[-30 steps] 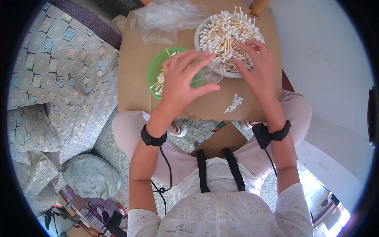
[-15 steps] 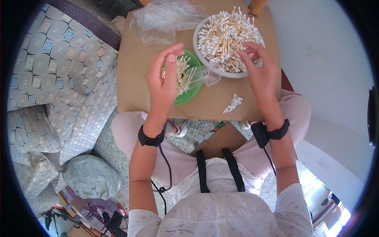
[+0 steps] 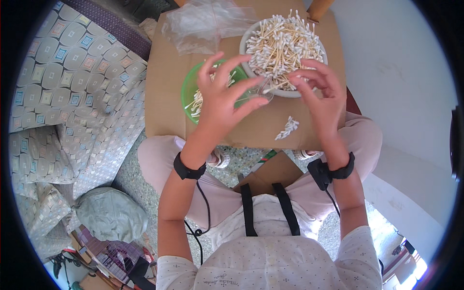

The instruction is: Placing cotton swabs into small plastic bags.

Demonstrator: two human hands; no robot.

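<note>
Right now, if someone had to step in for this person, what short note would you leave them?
Left hand: fingers spread over the green plate, near a small clear bag; its grip is unclear.
Right hand: at the rim of the white bowl, fingertips by the same bag.
Cotton swabs heap the bowl; some lie on the green plate, a few loose on the cardboard table.
Done: a few swabs set apart. Left: the heaped bowl.

Bright, even daylight — soft shadows, sharp centre, fisheye-bent black rim.
</note>
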